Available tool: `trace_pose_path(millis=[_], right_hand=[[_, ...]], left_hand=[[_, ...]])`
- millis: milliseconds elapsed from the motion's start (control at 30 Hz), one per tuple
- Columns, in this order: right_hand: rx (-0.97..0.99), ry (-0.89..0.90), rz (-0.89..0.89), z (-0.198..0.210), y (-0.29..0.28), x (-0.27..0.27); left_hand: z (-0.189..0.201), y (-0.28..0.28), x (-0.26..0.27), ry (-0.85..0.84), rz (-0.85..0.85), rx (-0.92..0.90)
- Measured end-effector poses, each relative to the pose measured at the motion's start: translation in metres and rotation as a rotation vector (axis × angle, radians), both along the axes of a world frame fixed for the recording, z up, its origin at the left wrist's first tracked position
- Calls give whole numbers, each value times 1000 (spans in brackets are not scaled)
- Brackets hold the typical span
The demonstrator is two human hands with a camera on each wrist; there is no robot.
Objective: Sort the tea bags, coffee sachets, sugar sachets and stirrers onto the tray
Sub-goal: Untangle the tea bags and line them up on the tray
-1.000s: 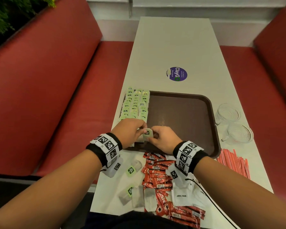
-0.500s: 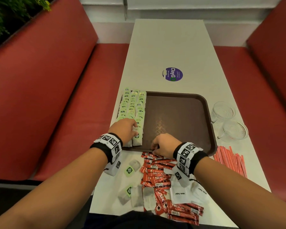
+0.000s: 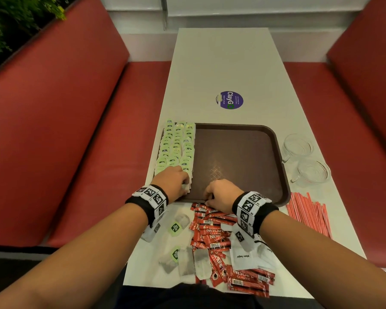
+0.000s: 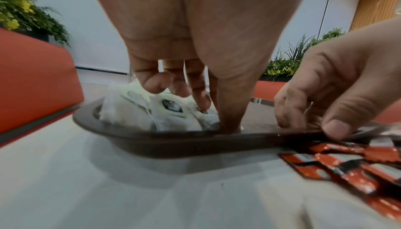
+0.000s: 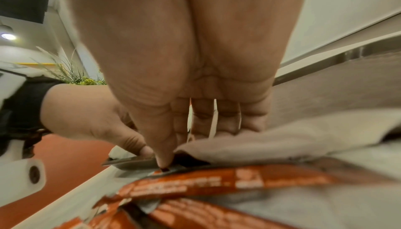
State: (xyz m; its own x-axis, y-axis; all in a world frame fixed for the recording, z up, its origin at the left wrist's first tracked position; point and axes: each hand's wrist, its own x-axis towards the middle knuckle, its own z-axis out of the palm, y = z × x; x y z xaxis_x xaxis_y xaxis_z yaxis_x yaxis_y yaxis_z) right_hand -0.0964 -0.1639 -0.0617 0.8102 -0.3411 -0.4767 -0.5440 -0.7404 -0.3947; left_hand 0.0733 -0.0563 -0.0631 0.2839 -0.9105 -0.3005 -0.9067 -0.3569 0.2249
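Observation:
A brown tray [image 3: 232, 157] carries rows of green-tagged tea bags [image 3: 176, 146] along its left side. My left hand [image 3: 183, 181] lies on the near end of those rows. In the left wrist view, my left hand [image 4: 208, 109] has thumb and forefinger either side of the nearest tea bag [image 4: 171, 111], the other fingers loosely curved above. My right hand [image 3: 206, 197] is at the tray's near rim [image 4: 173, 140]. Its thumb tip [image 5: 162, 162] pinches the end of a red coffee sachet [image 5: 217, 181] from the pile [image 3: 212, 233].
White sugar sachets [image 3: 243, 256] lie under my right wrist. Loose tea bags [image 3: 183, 262] sit near the table's front edge. Red-striped stirrers [image 3: 308, 212] lie right of the tray, with two glass cups [image 3: 298, 144] behind them. A purple sticker [image 3: 229, 100] marks the far table.
Both hands held one tea bag a second ago. The left set it at the near end of the rows. The right dropped back to the tray's near rim and the coffee sachets.

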Motion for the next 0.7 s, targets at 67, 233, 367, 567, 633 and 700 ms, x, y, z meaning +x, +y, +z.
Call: trace_pose_path(millis=[67,233,367,567,633,700], right_hand=[[-28,6,18,3,3,0],[-51,-68,102,15,22,-5],[-16,-113,283,26,52,-14],[-100,-2,568,13,80,-26],[-144,8,619,8,85,-29],[-162,-11,626,6,88,-31]], left_hand=[[2,6,-2,5,-19,-35],[9,40,-12,42,-65,-84],[0,75,-18,10,-76,77],[-20,101,-29,-8,19,75],[-23,102,-32,6,47,67],[-25,102,-33,31,62,70]])
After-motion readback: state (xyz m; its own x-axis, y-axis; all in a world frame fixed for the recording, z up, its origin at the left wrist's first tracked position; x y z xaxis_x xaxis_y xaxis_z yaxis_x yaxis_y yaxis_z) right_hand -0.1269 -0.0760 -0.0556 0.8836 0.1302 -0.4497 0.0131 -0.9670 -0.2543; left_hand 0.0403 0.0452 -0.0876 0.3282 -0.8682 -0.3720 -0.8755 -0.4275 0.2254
